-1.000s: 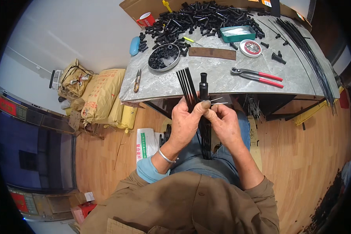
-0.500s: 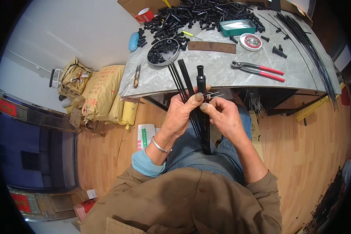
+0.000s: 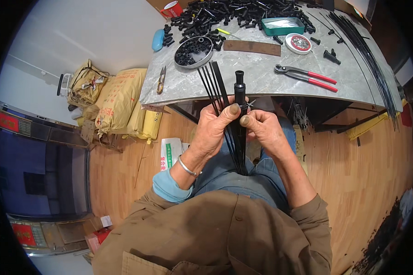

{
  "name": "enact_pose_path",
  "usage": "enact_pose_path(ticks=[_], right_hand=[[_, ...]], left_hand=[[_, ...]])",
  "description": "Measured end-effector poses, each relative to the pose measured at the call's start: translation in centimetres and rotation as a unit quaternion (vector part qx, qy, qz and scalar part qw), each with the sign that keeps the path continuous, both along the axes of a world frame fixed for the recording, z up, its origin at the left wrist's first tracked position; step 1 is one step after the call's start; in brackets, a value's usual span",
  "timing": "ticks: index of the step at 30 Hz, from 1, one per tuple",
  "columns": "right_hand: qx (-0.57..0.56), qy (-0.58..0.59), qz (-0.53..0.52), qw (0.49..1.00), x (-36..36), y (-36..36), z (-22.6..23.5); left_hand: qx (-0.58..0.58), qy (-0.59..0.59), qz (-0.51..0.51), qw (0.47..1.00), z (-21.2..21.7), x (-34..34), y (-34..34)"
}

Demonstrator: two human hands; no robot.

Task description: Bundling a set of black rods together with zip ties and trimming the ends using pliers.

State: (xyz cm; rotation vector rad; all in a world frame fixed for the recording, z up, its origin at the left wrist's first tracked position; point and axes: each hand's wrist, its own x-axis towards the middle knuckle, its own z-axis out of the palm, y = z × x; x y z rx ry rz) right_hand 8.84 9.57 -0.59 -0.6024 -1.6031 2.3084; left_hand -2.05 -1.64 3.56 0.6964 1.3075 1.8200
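Note:
In front of the table edge, my left hand (image 3: 211, 133) is closed round a bundle of thin black rods (image 3: 208, 89) and a stepped black tube (image 3: 239, 90). The tube stands upright with its narrow end at the top. Below my hands the rods run down to my lap. My right hand (image 3: 267, 134) is closed in a pinch against the tube's lower part, thumb beside the left thumb. Short thin silvery wires (image 3: 251, 104) stick out just above the right fingers. What the right fingertips grip is partly hidden.
On the grey table (image 3: 257, 68) lie red-handled pincers (image 3: 307, 78), small snips (image 3: 161, 80), a brown strip (image 3: 252, 47), a round tin (image 3: 193, 51) of black parts, a green tray (image 3: 283, 26), a white tub (image 3: 298, 43) and heaped black tubes (image 3: 243, 13). Yellow sacks (image 3: 119, 98) stand left.
The silvery wires have turned from pointing sideways to a more upward slant. My right hand has shifted slightly, while my left keeps its hold. The whole view has moved a little.

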Motion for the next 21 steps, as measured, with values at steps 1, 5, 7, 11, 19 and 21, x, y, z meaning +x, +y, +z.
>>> enact_pose_path(ticks=[1, 5, 7, 11, 19, 21], right_hand=[[0.000, -0.001, 0.003, 1.000, 0.1, -0.1, 0.3], [0.005, -0.026, -0.004, 1.000, 1.3, 0.1, 1.9], [-0.010, -0.006, -0.011, 1.000, 1.5, 0.3, 1.8], [-0.039, -0.025, 0.009, 0.999, 2.2, 0.5, 2.3], [-0.076, 0.071, -0.014, 0.994, 2.6, 0.0, 3.8], [-0.110, 0.158, -0.023, 0.981, 2.4, -0.5, 3.8]], left_hand=[[-0.003, 0.001, -0.021, 1.000, 0.1, -0.2, -0.1], [-0.027, 0.068, -0.065, 0.995, 0.6, -0.6, -0.1], [-0.039, 0.075, -0.073, 0.994, 0.9, -0.5, -0.2], [-0.013, 0.072, -0.130, 0.989, 0.8, -0.5, 0.1], [0.035, 0.014, -0.192, 0.981, 0.8, -0.4, 0.6], [0.029, 0.001, -0.166, 0.986, 0.7, 0.4, 0.6]])
